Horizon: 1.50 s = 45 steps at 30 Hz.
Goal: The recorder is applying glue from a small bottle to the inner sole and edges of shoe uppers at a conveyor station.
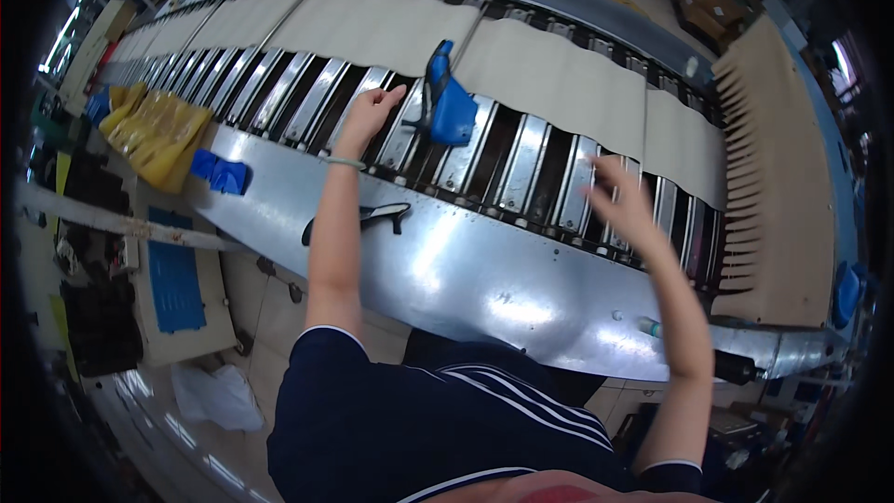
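On the slatted metal conveyor, a blue shoe last (451, 114) with black straps around it stands between my two hands. Just left of it, my left hand (372, 114) hovers over the slats with its fingers curled in and nothing visible in them. Further right, my right hand (622, 197) is above the slats, slightly blurred, fingers apart and holding nothing. A black high-heeled shoe (380, 212) lies on the metal ledge, partly hidden behind my left forearm.
Pale cloth sheets (559, 74) cover the conveyor's far side. A tan panel with a slit fringe (778, 177) crosses its right end. On the ledge's left lie a yellow plastic bag (160, 138) and small blue pieces (220, 172). A black cylindrical handle (736, 369) sits near the right edge.
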Each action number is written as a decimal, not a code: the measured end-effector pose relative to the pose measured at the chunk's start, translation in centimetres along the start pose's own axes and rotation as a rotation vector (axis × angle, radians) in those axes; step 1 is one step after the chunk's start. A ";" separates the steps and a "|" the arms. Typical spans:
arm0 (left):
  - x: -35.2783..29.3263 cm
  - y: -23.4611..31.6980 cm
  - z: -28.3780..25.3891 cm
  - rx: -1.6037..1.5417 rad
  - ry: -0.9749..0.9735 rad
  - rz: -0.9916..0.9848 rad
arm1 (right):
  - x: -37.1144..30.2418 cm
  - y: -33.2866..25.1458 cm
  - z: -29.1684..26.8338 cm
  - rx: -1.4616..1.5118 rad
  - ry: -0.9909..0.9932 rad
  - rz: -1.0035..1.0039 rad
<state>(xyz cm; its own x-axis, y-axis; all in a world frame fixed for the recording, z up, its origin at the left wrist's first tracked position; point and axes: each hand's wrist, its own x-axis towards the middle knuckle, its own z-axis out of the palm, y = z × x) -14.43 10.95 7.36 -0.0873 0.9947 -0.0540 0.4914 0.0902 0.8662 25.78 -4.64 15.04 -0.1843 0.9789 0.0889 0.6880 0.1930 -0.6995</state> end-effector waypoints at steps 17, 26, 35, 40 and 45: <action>-13.7 -12.3 -15.5 -0.132 0.176 -0.158 | 6.4 -7.9 18.0 -0.294 -0.097 -0.441; -4.0 -11.8 -6.9 0.058 0.122 0.099 | -1.4 2.6 -26.9 -0.209 1.159 0.187; -2.3 -9.7 -0.1 -0.064 0.003 0.192 | -11.1 12.2 -44.8 -0.699 1.026 1.210; -1.9 -8.9 -0.5 -0.084 -0.042 0.102 | -10.3 9.3 -39.5 -1.167 1.054 1.115; -0.5 -9.4 -0.5 0.111 0.111 0.025 | -4.1 4.4 -21.8 -0.967 0.830 -0.102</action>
<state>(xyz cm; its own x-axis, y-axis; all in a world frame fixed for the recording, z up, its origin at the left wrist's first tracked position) -19.47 9.56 -0.54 -0.1657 0.9858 0.0272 0.5866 0.0764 0.8063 44.86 -6.35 27.10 -0.0150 0.6377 0.7702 0.9893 -0.1023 0.1040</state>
